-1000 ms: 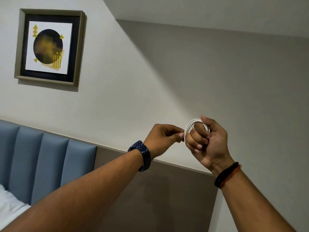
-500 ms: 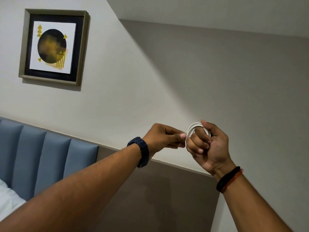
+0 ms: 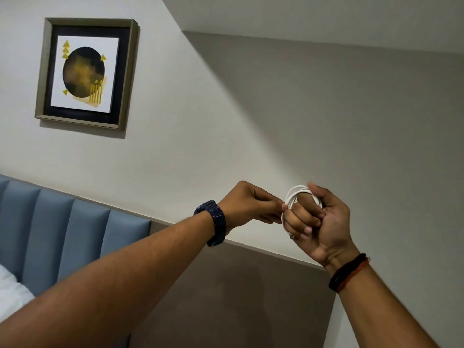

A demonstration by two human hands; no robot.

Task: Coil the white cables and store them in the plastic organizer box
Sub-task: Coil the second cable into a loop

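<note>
While right hand (image 3: 320,223) grips white cable (image 3: 292,195), left hand (image 3: 247,204) pinches it.

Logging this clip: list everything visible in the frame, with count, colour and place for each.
white cable: one, white, coiled round the right hand's fingers, held up in front of the wall
framed picture: one, grey-gold frame with a dark circle and yellow shapes, on the wall upper left
headboard: one, blue, padded in vertical panels, lower left
bedding: one patch, white, bottom left edge
wall panel: one, grey-brown, lower centre
organizer box: none in view
watch: one, dark blue, left wrist
wristbands: black and red, right wrist
left hand: pinches the cable
right hand: fingers curled, holds the coil
</note>
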